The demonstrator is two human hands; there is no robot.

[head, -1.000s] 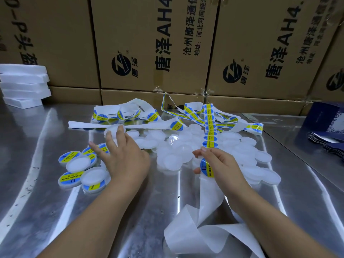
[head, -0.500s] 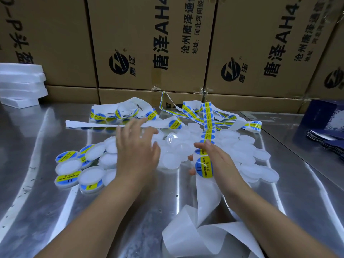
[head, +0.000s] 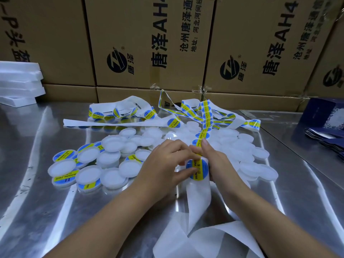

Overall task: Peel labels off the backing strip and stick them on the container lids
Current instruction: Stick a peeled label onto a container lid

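Left hand point(head: 165, 164) pinching a blue-yellow label point(head: 197, 169), right hand point(head: 218, 162) gripping the backing strip point(head: 199, 200) — white lids point(head: 110, 146) heaped behind

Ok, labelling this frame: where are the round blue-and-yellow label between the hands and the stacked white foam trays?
Round blue-and-yellow label point(head: 197, 169): head view, its yellow band.
Stacked white foam trays point(head: 20, 84): head view, front side.

The shiny metal table point(head: 55, 220) holds white lids point(head: 112, 177) in the middle, label strips point(head: 115, 114) at 12 o'clock, white trays point(head: 18, 84) at 10 o'clock.
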